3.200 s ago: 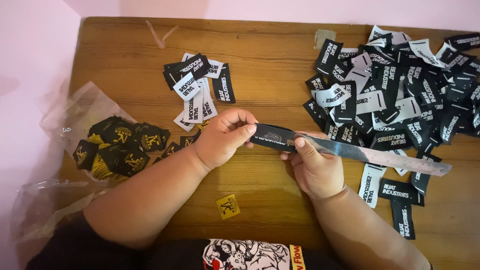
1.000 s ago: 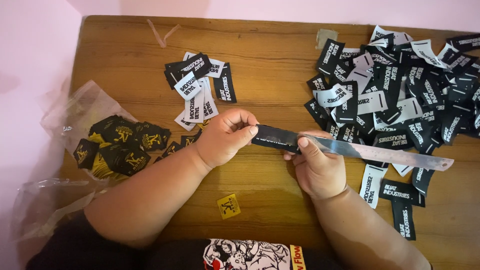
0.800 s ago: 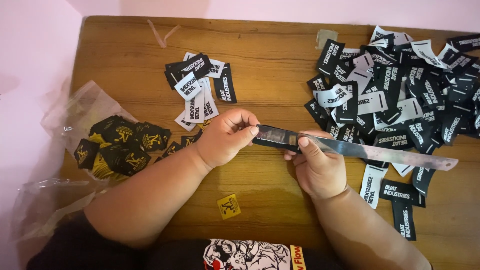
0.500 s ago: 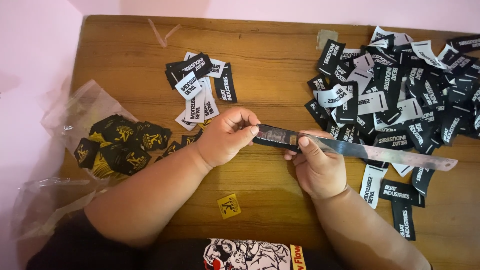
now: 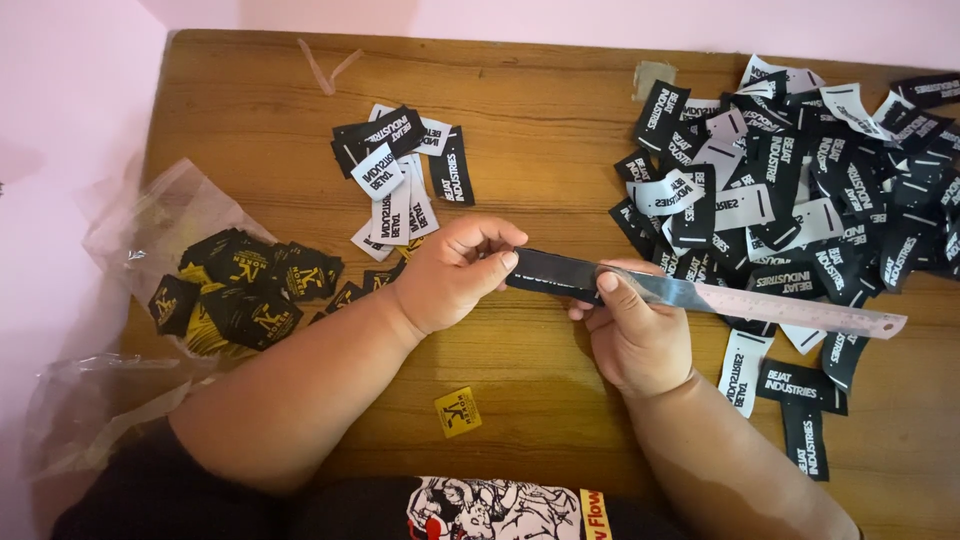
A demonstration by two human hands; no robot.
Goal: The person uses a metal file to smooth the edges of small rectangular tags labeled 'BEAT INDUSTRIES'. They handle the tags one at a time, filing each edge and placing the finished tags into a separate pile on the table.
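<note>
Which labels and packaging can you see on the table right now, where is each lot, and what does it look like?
Black woven label: pinched between left hand and right hand, along a metal ruler.
Large heap of black and white labels: right side of the wooden table.
Small pile of black and white labels: top centre.
Black and yellow labels: left, on a clear plastic bag.
Single yellow square label: near edge.
</note>
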